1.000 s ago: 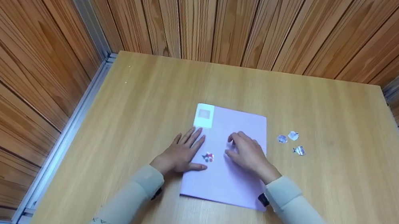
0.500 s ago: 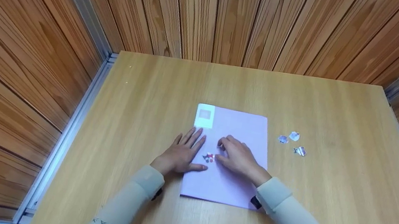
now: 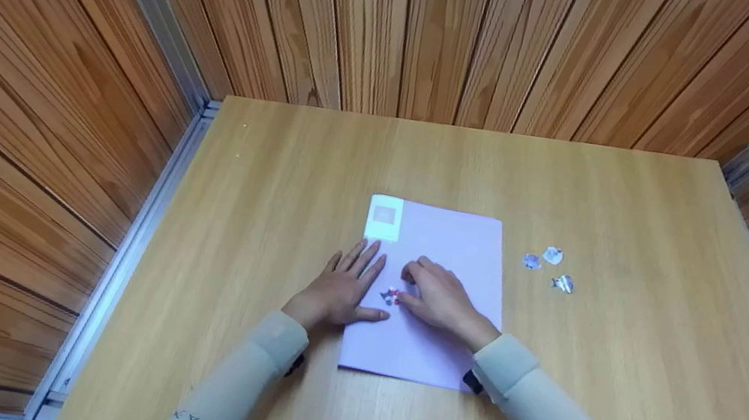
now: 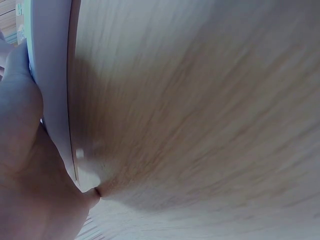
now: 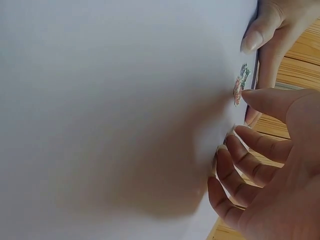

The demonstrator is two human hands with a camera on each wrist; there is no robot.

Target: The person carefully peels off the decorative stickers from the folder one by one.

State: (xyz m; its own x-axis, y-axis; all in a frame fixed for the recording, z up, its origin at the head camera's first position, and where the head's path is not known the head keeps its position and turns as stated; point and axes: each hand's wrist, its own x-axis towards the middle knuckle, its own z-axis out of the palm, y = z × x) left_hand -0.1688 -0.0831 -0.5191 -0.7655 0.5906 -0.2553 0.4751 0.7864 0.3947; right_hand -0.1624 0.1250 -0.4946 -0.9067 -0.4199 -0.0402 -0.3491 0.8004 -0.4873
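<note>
A pale purple folder [image 3: 426,355] lies flat on the table. My left hand [image 3: 338,289] rests spread on its left edge, fingers straight and thumb out to the side. Between that thumb and forefinger is a small red, white and dark sticker [image 3: 390,295], stuck or lying on the cover. My right hand [image 3: 440,297] is over the folder's middle, its thumb tip at the sticker's right edge. In the right wrist view, its fingers [image 5: 240,165] are loosely bent and apart from the thumb, with nothing seen between them.
Several shiny cut-out stickers, among them a silvery striped one [image 3: 562,283], lie on the wooden table [image 3: 623,358] right of the folder. A white label [image 3: 382,230] sits at the folder's top left corner. Wood-panelled walls [image 3: 434,37] close in the back and sides.
My right hand has slid left and slightly toward me across the folder, bringing its thumb to the sticker. The left hand has stayed in place.
</note>
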